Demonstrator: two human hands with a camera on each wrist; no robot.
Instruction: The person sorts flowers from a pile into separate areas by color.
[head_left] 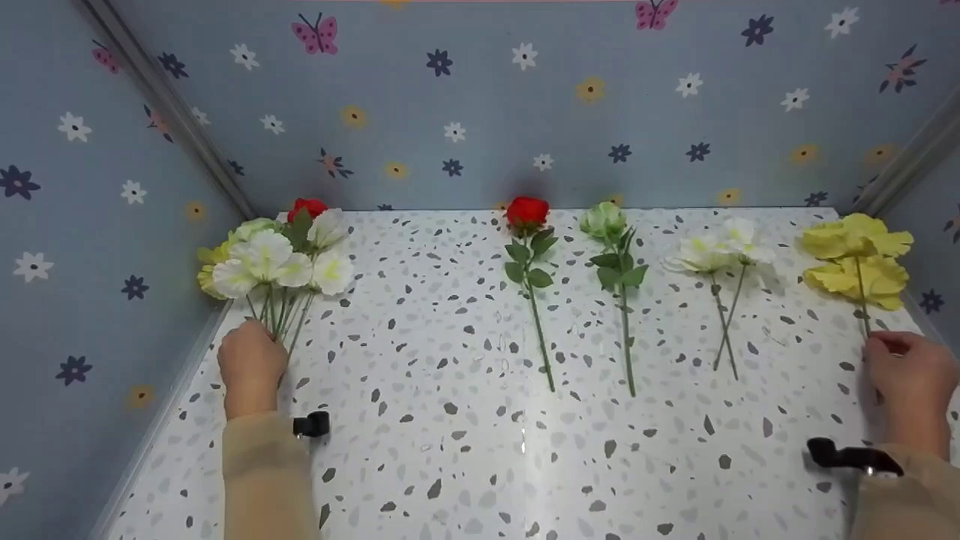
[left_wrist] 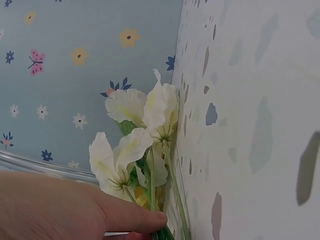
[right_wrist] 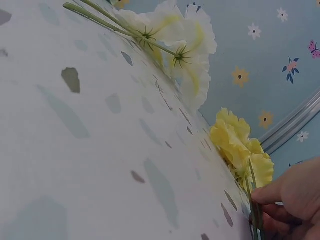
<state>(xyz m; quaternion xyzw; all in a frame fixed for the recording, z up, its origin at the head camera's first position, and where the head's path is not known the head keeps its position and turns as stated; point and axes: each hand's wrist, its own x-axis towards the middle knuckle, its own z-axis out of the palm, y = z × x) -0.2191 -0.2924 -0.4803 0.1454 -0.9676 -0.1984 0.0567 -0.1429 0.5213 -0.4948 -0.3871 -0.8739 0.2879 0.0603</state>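
At the table's left side my left hand (head_left: 253,367) grips the stems of a mixed bunch of artificial flowers. White flowers (head_left: 262,262) sit at the front of it, with a red rose (head_left: 307,208), a pale green bloom and yellow petals partly hidden behind. In the left wrist view, thumb and fingers close round the green stems (left_wrist: 153,185). Far to the right, my right hand (head_left: 911,375) pinches the thin stems of yellow flowers (head_left: 859,259). The yellow heads (right_wrist: 240,145) lie close to the tabletop in the right wrist view.
Between the hands lie a single red rose (head_left: 527,216), a pale green rose (head_left: 604,222) and two white flowers (head_left: 720,255) with crossed stems. A patterned blue panel (head_left: 487,97) stands behind the speckled white table (head_left: 450,465), with side panels left and right.
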